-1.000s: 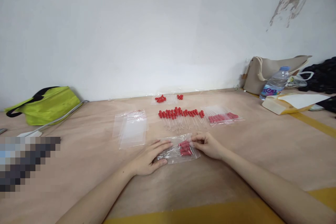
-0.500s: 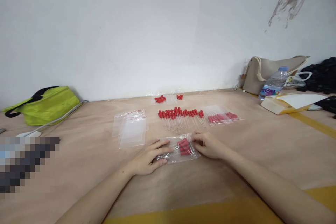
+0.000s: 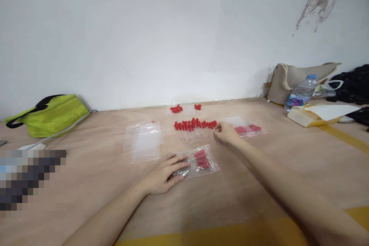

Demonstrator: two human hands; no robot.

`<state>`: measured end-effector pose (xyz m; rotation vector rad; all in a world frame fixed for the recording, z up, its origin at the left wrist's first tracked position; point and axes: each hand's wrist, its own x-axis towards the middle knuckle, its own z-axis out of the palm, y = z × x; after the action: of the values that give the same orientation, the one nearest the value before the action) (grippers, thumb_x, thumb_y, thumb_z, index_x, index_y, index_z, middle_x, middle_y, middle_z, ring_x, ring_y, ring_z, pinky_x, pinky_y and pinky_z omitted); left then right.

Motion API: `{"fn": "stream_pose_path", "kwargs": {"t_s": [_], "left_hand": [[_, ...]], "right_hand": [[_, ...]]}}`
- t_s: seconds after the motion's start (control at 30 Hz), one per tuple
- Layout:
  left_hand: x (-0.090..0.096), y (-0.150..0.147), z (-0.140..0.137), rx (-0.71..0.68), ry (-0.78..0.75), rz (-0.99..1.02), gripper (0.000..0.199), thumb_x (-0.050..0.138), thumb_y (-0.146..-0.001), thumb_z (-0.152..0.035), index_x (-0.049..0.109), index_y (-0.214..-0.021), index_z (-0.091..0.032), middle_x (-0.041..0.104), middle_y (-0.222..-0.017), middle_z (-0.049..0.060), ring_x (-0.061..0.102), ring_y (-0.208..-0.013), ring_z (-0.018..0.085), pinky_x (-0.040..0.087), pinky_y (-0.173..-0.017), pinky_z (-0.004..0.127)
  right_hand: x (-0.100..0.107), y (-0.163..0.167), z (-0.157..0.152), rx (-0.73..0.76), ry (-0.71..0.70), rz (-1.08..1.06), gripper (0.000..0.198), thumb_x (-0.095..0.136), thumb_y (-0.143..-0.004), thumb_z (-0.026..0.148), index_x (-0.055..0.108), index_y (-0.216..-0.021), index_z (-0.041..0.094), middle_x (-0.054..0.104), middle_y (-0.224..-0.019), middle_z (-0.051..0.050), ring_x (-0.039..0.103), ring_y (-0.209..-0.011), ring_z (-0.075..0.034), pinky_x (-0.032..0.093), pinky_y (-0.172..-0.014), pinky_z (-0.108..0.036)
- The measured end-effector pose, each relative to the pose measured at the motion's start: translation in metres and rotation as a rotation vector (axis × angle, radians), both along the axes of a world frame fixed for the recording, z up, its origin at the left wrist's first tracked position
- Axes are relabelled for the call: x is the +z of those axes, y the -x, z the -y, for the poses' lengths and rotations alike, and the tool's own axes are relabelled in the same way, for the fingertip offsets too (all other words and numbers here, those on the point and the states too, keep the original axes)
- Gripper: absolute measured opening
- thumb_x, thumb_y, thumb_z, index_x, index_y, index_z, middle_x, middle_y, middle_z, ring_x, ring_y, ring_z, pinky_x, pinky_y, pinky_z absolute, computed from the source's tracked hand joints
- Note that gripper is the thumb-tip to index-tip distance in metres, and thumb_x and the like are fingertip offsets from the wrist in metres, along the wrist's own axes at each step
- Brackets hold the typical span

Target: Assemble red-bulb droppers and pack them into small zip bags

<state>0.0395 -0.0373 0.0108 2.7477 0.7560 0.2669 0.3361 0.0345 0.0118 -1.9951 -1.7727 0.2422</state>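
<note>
My left hand [image 3: 165, 174] lies flat with its fingers spread, over the left end of a clear zip bag [image 3: 191, 173]. Inside this bag are several glass droppers with red rubber bulbs [image 3: 203, 160]. Beyond it lies a row of loose droppers [image 3: 188, 126], red bulbs toward the wall and thin glass stems toward me. At the row's right end my right hand [image 3: 226, 132] has its fingers closed at a dropper, which is mostly hidden by the hand. Just right of that hand lies a filled zip bag of droppers [image 3: 250, 128].
Flat zip bags [image 3: 146, 144] lie stacked left of the row. Loose red bulbs [image 3: 176, 109] sit by the wall. A yellow-green pouch [image 3: 54, 117] stands at left. On the right are a water bottle [image 3: 302, 91], a beige bag [image 3: 278, 84] and an open packet [image 3: 305, 115].
My right hand has left the zip bag's open end and moved forward to the right end of the dropper row. My left hand stays on the bag.
</note>
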Motion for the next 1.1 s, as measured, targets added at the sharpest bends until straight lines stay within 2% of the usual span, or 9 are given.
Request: {"fn": "stream_pose_path", "kwargs": {"t_s": [0.17, 0.37, 0.43, 0.53, 0.57, 0.63, 0.77, 0.9, 1.1], "left_hand": [[0.0, 0.001, 0.0, 0.01, 0.025, 0.037, 0.04, 0.042, -0.088, -0.031, 0.039, -0.127, -0.025, 0.037, -0.136, 0.004, 0.033, -0.125, 0.018, 0.02, -0.106, 0.041], [0.001, 0.0, 0.001, 0.008, 0.017, 0.006, 0.04, 0.041, -0.088, -0.03, 0.038, -0.128, -0.026, 0.034, -0.138, 0.004, 0.03, -0.126, 0.018, 0.02, -0.106, 0.042], [0.002, 0.0, 0.001, 0.004, 0.009, -0.011, 0.041, 0.041, -0.088, -0.03, 0.037, -0.129, -0.026, 0.034, -0.138, 0.003, 0.031, -0.126, 0.018, 0.019, -0.106, 0.042], [0.002, -0.001, 0.001, 0.008, -0.001, -0.028, 0.041, 0.04, -0.089, -0.03, 0.036, -0.13, -0.027, 0.033, -0.138, 0.003, 0.03, -0.126, 0.018, 0.018, -0.107, 0.042], [0.002, -0.001, 0.001, 0.011, -0.003, -0.03, 0.041, 0.039, -0.089, -0.03, 0.036, -0.13, -0.027, 0.033, -0.138, 0.002, 0.03, -0.126, 0.018, 0.018, -0.107, 0.042], [0.002, -0.001, 0.001, 0.01, -0.004, -0.026, 0.041, 0.039, -0.089, -0.031, 0.036, -0.13, -0.027, 0.033, -0.138, 0.002, 0.03, -0.126, 0.018, 0.019, -0.106, 0.042], [0.001, -0.001, 0.0, 0.0, -0.011, -0.003, 0.041, 0.04, -0.089, -0.031, 0.037, -0.13, -0.027, 0.034, -0.138, 0.003, 0.031, -0.126, 0.02, 0.021, -0.105, 0.042], [-0.001, 0.0, 0.0, -0.001, -0.022, 0.004, 0.041, 0.04, -0.089, -0.031, 0.037, -0.13, -0.027, 0.035, -0.137, 0.003, 0.032, -0.125, 0.02, 0.021, -0.105, 0.042], [-0.001, 0.0, 0.0, -0.007, -0.015, 0.01, 0.041, 0.04, -0.089, -0.03, 0.037, -0.13, -0.028, 0.035, -0.137, 0.003, 0.034, -0.124, 0.02, 0.022, -0.105, 0.043]], "right_hand": [[0.001, 0.019, -0.016, -0.071, 0.1, 0.037, 0.033, 0.058, -0.061, 0.009, 0.056, -0.094, 0.009, 0.062, -0.094, -0.018, 0.058, -0.089, -0.026, 0.042, -0.069, -0.028], [0.019, 0.025, -0.016, -0.091, 0.14, 0.001, 0.04, 0.056, -0.065, 0.008, 0.049, -0.104, 0.004, 0.057, -0.1, -0.024, 0.056, -0.094, -0.03, 0.043, -0.071, -0.033], [0.028, 0.02, -0.011, -0.065, 0.129, -0.041, 0.036, 0.054, -0.069, 0.014, 0.049, -0.103, 0.004, 0.059, -0.095, -0.022, 0.058, -0.089, -0.028, 0.043, -0.069, -0.031], [0.033, 0.01, 0.008, -0.006, 0.106, -0.148, 0.036, 0.046, -0.077, 0.021, 0.044, -0.11, 0.008, 0.061, -0.075, -0.009, 0.059, -0.068, -0.018, 0.044, -0.059, -0.025], [0.032, 0.007, 0.017, 0.022, 0.091, -0.223, 0.04, 0.042, -0.078, 0.022, 0.037, -0.117, 0.01, 0.058, -0.067, -0.003, 0.057, -0.059, -0.014, 0.043, -0.054, -0.023], [0.022, 0.006, 0.037, 0.116, 0.028, -0.568, 0.055, 0.042, -0.077, 0.023, 0.02, -0.127, 0.014, 0.05, -0.058, 0.005, 0.05, -0.045, -0.011, 0.041, -0.044, -0.021], [-0.006, 0.013, 0.066, 0.161, -0.184, -0.968, 0.072, 0.048, -0.069, 0.026, 0.008, -0.129, 0.023, 0.044, -0.065, 0.008, 0.05, -0.044, -0.009, 0.042, -0.039, -0.021], [-0.024, 0.017, 0.069, 0.125, -0.198, -1.109, 0.07, 0.052, -0.067, 0.029, 0.012, -0.124, 0.024, 0.046, -0.066, 0.008, 0.052, -0.044, -0.01, 0.046, -0.041, -0.024], [-0.031, 0.021, 0.063, 0.097, -0.241, -1.219, 0.055, 0.057, -0.067, 0.033, 0.022, -0.108, 0.025, 0.048, -0.061, 0.009, 0.056, -0.048, -0.012, 0.05, -0.047, -0.027]]}}
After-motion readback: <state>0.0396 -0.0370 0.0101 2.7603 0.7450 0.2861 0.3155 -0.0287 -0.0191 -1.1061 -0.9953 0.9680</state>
